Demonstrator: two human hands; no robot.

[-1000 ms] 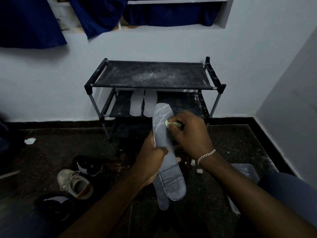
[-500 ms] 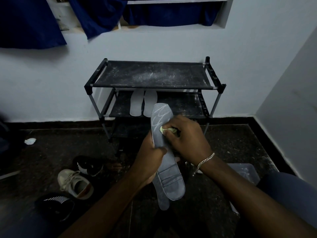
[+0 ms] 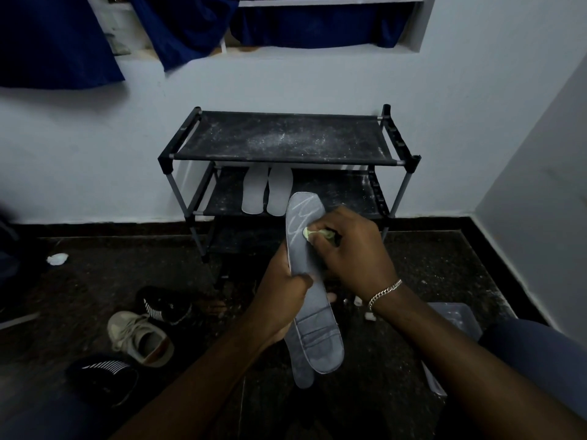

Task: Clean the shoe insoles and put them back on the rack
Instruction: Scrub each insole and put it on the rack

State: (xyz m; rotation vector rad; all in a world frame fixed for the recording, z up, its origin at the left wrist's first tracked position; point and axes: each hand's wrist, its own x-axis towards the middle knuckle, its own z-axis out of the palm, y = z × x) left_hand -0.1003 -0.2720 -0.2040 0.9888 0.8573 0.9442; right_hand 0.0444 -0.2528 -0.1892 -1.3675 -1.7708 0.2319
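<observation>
Insole [image 3: 313, 338] held upright in front of rack [image 3: 286, 138], left hand [image 3: 282, 300] fingers clamped round its middle. Right hand [image 3: 352, 252] pinches pale green wad [image 3: 307, 232], now shifted back up the streaked toe end. Scrubbing continues; racking likely not yet due.

Navy curtains [image 3: 54, 42] hang above a pale wall [image 3: 317, 81] and dark speckled floor [image 3: 127, 268]
</observation>
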